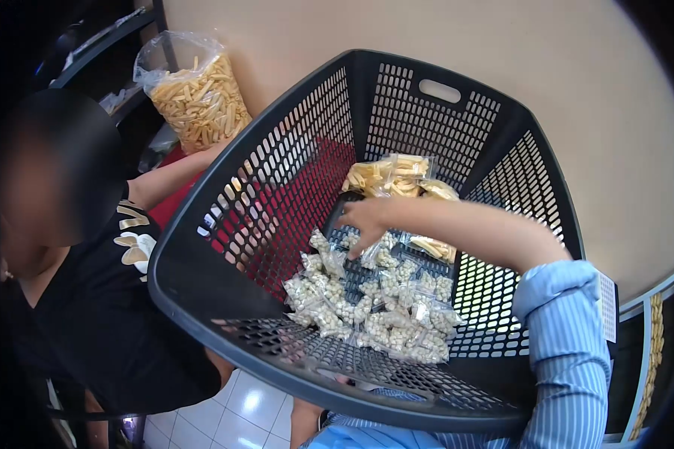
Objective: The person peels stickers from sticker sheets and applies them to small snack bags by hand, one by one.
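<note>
My right hand (365, 222) reaches into a large black plastic basket (344, 396), fingers apart and holding nothing that shows. Just below its fingertips lie several small clear bags of pale round pieces (404, 299), piled on the near part of the basket floor. Beyond the hand, bags of yellow stick-shaped snacks (397, 173) rest against the far side. Another bag of yellow sticks (433, 248) sits partly behind my right forearm. My left hand (305, 421) shows only in part below the basket's near rim; its fingers are hidden.
To the left stands another person in a black shirt (120, 329), one arm stretched behind the basket toward a big clear bag of yellow sticks (202, 101). Dark shelves (105, 49) are at the upper left. White floor tiles (243, 411) show below. A beige wall (577, 112) rises behind.
</note>
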Tool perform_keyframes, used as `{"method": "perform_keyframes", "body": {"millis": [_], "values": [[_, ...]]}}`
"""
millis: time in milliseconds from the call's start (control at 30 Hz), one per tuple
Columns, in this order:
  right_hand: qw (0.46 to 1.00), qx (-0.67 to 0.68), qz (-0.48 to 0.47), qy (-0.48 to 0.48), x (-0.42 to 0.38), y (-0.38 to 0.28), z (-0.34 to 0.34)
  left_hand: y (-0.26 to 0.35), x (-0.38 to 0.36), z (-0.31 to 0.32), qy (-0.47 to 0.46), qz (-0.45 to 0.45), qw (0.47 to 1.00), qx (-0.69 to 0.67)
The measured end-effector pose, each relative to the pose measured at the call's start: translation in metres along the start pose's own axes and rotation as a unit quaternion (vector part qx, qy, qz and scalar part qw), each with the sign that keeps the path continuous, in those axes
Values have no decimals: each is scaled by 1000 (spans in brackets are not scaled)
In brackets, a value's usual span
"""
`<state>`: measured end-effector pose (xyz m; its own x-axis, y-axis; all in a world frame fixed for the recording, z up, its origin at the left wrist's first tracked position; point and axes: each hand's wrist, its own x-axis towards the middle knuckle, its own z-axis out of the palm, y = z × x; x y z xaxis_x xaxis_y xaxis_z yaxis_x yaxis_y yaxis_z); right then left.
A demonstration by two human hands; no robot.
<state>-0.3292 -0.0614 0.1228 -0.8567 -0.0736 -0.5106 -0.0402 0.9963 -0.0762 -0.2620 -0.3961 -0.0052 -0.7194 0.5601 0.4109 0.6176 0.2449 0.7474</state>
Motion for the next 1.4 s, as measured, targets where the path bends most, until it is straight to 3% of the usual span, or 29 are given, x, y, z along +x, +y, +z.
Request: {"method": "perform_keyframes", "body": {"millis": [100, 133, 200, 300, 400, 467, 533, 600, 700, 767, 867, 933, 1033, 1400], "values": [[997, 75, 20, -26, -1, 17, 60, -5, 8, 10, -22, -2, 1000, -13], [995, 95, 20, -29, -4, 12, 74, 32, 51, -5, -25, -2, 1000, -16], [993, 108, 10, -55, -10, 7, 80, -10, 13, 18, -34, -2, 999, -20], [982, 80, 17, -173, -25, -11, 73, -15, 9, 22, -52, -1, 998, -21], [975, 23, 34, -218, -27, -23, 80, -19, 8, 24, -63, 3, 998, -22], [980, 16, 42, -192, -34, -32, 79, -20, 8, 23, -71, 4, 997, -22], [989, 27, -42, -137, -32, -32, 86, -21, 5, 23, -77, 4, 997, -24], [994, -2, -54, -100, -31, -33, 92, -23, 2, 24, -80, 4, 997, -25], [984, 6, -64, -165, -27, -30, 80, -24, -3, 23, -82, 2, 996, -24], [965, 30, -43, -258, -34, -33, 69, -25, -6, 22, -85, 2, 996, -23], [956, -12, -32, -290, -52, -39, 74, -28, -11, 23, -94, 6, 995, -27], [969, -35, -25, -242, -58, -43, 77, -30, -14, 24, -100, 9, 994, -31], [983, -92, -128, -90, -47, -29, 93, -30, -17, 25, -104, 10, 994, -36], [982, -95, -139, -88, -42, -29, 94, -31, -21, 25, -100, 12, 994, -37]]}}
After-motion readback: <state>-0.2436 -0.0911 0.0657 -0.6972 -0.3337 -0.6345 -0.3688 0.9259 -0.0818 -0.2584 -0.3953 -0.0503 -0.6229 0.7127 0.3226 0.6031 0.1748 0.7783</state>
